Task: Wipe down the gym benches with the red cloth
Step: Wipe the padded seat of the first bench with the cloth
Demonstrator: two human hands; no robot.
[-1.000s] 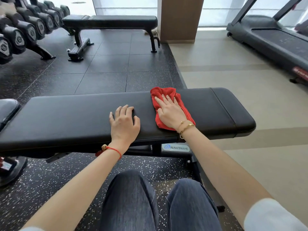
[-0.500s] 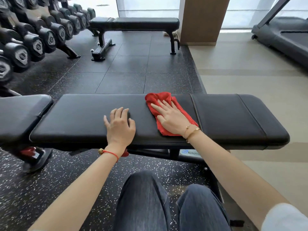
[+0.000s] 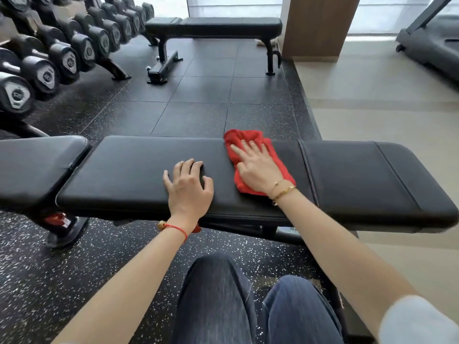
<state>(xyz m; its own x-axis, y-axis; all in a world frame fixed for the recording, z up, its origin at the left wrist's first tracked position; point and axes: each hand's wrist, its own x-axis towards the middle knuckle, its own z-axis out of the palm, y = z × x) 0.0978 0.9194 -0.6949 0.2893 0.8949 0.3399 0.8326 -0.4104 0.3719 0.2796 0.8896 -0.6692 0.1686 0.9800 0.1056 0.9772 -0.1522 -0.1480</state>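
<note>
This is a gym. A rack of black hex dumbbells point(image 3: 62, 58) lines the far left, two black padded weight benches point(image 3: 213, 27) stand on speckled black rubber floor tiles point(image 3: 198, 95), and a grey treadmill point(image 3: 432, 45) sits at the far right beside bright windows.

A cloth point(image 3: 250, 155) is laid on the bench point(image 3: 129, 175); dumbbells point(image 3: 47, 63) are racked behind-left, a treadmill point(image 3: 432, 45) behind-right.
</note>
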